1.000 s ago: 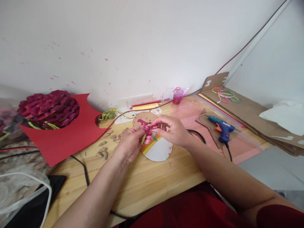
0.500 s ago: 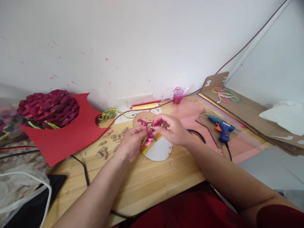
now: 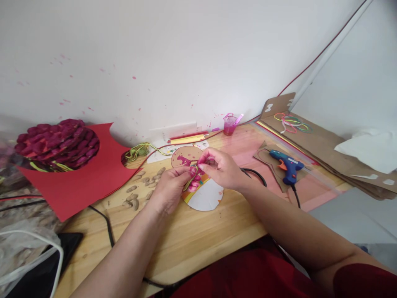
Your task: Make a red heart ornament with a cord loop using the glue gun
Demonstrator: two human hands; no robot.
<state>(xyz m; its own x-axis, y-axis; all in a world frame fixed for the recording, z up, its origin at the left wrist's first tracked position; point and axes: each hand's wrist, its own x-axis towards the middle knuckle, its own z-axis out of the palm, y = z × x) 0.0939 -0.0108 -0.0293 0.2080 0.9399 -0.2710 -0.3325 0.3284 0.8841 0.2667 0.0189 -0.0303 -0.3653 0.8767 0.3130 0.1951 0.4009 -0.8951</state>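
My left hand [image 3: 173,185] is closed in a pinch on green yarn [image 3: 190,182], its fingertips stained pink. Close against it, my right hand [image 3: 222,169] pinches at the same spot with thumb and forefinger, seemingly on the yarn's upper end. The exact grip between the fingertips is too small to make out. Beneath the hands lies a round card disc [image 3: 206,198], white with an orange and yellow band. Behind it rests a brown cardboard disc [image 3: 180,156] with magenta paint marks. Several unpainted peanuts [image 3: 133,202] are scattered left of my left hand.
A cluster of magenta-painted peanuts [image 3: 62,140] sits over cut red card [image 3: 83,188] at left. Near the wall are a green yarn ball [image 3: 138,152] and a pink-stained cup [image 3: 230,126]. A blue glue gun [image 3: 290,167] lies on cardboard at right, its black cord trailing.
Both hands stay together over the disc, with only slight finger movement at the yarn. The whole view has shifted slightly.
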